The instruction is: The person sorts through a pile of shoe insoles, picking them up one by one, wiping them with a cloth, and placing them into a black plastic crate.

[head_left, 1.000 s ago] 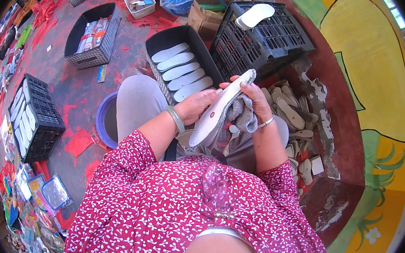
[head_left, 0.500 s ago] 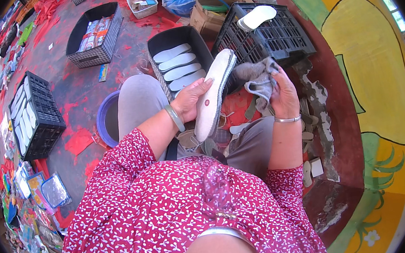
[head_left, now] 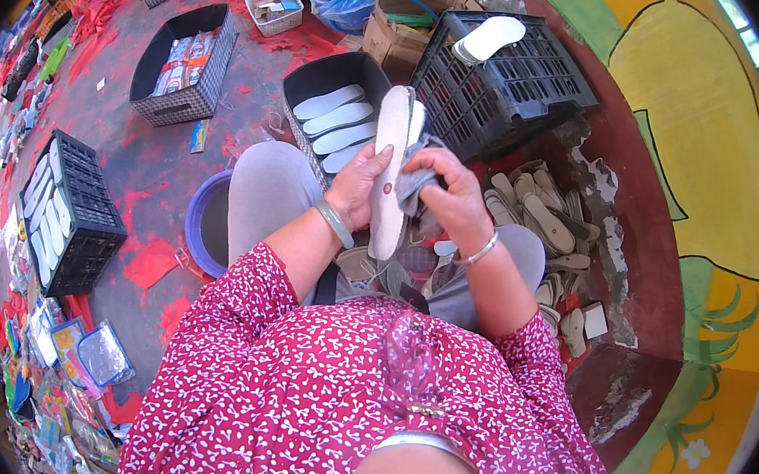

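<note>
My left hand [head_left: 358,186] grips a long white shoe sole [head_left: 389,169] on its edge, held upright above my lap. My right hand [head_left: 451,194] presses a grey cloth [head_left: 415,183] against the sole's right side. Both wrists wear a bangle. Just beyond the sole stands a black tray [head_left: 325,74] with several white soles [head_left: 337,124] lying in a row. More beige soles [head_left: 539,211] are heaped on the floor to my right and in my lap [head_left: 402,272].
A black crate [head_left: 511,84] with a white sole on top stands at the right. Another black crate [head_left: 68,223] of soles is at the left, a blue basin [head_left: 203,232] by my knee, a dark basket [head_left: 185,63] farther off, and a cardboard box [head_left: 395,36].
The sole has swung from lying slanted across my lap to standing upright. My right hand went out to the right with the cloth, then came back against the sole.
</note>
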Demonstrator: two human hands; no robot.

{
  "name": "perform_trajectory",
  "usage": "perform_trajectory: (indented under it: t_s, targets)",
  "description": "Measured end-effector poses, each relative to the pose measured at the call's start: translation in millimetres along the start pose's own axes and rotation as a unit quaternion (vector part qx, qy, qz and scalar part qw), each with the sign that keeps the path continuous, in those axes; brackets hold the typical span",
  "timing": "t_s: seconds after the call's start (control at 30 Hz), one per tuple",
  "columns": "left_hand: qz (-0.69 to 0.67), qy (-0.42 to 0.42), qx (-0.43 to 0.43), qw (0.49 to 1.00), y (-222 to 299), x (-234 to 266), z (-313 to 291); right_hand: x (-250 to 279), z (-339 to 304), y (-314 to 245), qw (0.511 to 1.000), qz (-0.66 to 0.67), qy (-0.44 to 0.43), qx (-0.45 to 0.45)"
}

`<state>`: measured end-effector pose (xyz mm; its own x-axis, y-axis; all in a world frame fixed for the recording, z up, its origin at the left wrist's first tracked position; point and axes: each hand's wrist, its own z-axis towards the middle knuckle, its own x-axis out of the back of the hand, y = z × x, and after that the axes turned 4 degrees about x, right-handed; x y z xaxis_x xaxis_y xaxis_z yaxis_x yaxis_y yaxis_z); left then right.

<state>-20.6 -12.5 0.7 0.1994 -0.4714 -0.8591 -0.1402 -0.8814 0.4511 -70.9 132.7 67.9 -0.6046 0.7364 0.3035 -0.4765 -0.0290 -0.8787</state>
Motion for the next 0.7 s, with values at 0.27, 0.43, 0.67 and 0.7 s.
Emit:
perform_trajectory:
  t_s: [0.27, 0.43, 0.67, 0.7]
  targets:
    - [-0.061, 0.069, -0.068, 0.993, 12, 6, 4, -24, -46, -40, 0.983, -0.132, -0.114, 0.062]
    - [-0.105, 0.08, -0.088, 0.987, 23, -2, -1, -30, -68, -15, 0.96, -0.125, -0.242, 0.06]
    - [-0.082, 0.045, -0.081, 0.992, 28, -3, -8, 51, -23, -22, 0.978, 0.087, 0.038, -0.187]
    - [-0.068, 0.044, -0.08, 0.994, 27, -5, -8, 72, -7, -20, 0.971, 0.086, 0.093, -0.203]
